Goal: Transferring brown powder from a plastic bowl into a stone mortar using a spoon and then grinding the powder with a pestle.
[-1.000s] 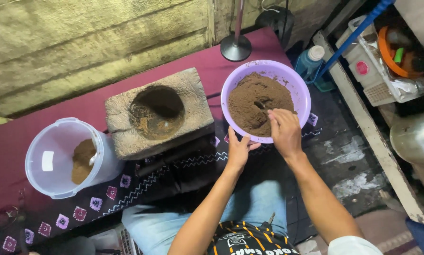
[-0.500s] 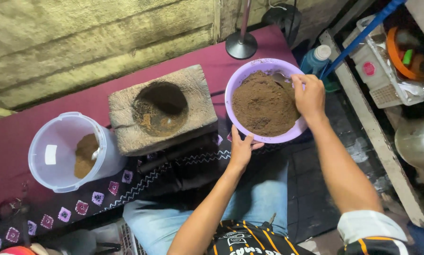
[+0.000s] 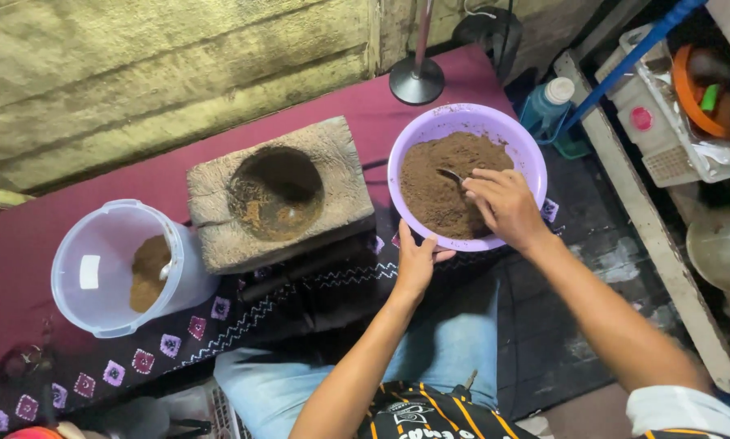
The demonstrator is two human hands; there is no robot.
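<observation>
A purple plastic bowl [image 3: 462, 117] full of brown powder [image 3: 434, 183] sits on the cloth in front of me. My left hand [image 3: 415, 257] grips the bowl's near rim. My right hand [image 3: 503, 204] is over the bowl, closed on a metal spoon [image 3: 449, 173] whose tip is dug into the powder. To the left stands a square stone mortar [image 3: 277, 193] with a round hollow. Further left is a clear plastic tub [image 3: 115, 265] with a little brown powder and a spoon in it.
A maroon mat [image 3: 23, 244] and dark patterned cloth [image 3: 170, 345] cover the floor. A round metal stand base [image 3: 416, 80] is behind the bowl. A blue bottle [image 3: 546, 102], a blue pole [image 3: 625, 57], a white basket [image 3: 666, 114] and a metal pot [image 3: 727, 248] crowd the right.
My right hand moved from the bowl's far rim back to the near middle, dragging the spoon through the powder. The left hand stayed on the rim.
</observation>
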